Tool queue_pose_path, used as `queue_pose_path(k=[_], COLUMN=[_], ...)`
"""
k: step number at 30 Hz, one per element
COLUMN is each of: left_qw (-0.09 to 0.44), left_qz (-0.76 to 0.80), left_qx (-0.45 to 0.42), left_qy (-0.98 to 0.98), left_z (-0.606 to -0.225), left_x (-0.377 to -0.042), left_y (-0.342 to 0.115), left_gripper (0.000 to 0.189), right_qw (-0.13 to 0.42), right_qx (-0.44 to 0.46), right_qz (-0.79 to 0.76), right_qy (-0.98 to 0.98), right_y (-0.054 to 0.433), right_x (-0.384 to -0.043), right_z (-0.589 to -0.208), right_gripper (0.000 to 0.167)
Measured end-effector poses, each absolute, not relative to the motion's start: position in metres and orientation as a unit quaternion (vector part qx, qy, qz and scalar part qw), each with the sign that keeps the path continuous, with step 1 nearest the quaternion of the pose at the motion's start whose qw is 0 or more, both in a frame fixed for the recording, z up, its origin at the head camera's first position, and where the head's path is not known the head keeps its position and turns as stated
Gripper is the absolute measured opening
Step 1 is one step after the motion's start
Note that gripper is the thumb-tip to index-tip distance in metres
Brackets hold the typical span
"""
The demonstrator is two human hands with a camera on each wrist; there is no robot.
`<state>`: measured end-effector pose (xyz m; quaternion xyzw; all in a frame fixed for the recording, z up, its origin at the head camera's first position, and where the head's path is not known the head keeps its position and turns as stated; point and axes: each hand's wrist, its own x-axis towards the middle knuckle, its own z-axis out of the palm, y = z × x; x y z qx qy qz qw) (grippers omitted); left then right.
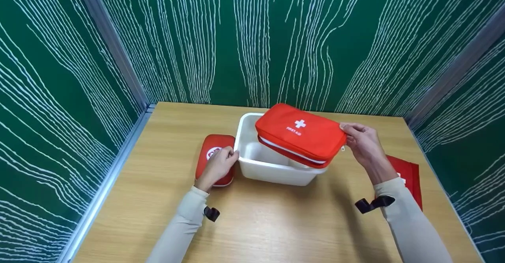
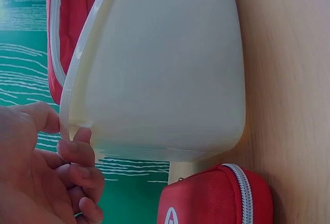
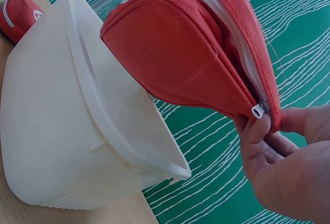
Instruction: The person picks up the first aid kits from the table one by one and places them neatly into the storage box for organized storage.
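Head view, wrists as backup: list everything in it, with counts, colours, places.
Plastic bin: 1, white, mid-table
First-aid pouch: 1, red, above bin
Zip case: 1, red, left of bin
Flat white-marked item: 1, red, right, partly hidden
Table: 1, tan, underneath
Wall panels: 3, green with white lines, left, back, right
Corner posts: 2, grey, back corners
Edge rails: 2, silvery, table sides
Left hand: 1, bare, pinching bin's rim
Right hand: 1, bare, gripping pouch
Sleeves: 2, pale, forearms
Straps: 2, black, wrists

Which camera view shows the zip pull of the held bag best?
The right wrist view: the zip pull is large and uncovered beside the right hand. In the head view it is tiny; the left wrist view shows part of the bag but not the pull.
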<state>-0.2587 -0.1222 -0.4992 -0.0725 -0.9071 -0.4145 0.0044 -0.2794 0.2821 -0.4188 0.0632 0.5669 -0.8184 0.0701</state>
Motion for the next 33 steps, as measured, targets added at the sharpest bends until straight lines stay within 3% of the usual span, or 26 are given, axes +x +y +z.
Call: queue_pose_path(k=[20, 33], left_qw=[-0.024, 0.007], left_qz=[-0.412, -0.392], left_qx=[-0.065, -0.079], left_qy=[-0.909, -0.917], left_z=[-0.497, -0.499], left_x=[-0.261, -0.262], left_y=[-0.124, -0.124], left_gripper=[0.026, 0.028], right_qw=[0.119, 0.121], right_qx=[0.059, 0.067], right_qz=[-0.772, -0.728], right_qy=[0.622, 0.672], right_y=[0.259, 0.242], right_x=[-0.291, -0.299], right_z=[-0.427, -0.426], right_gripper=[0.015, 0.02])
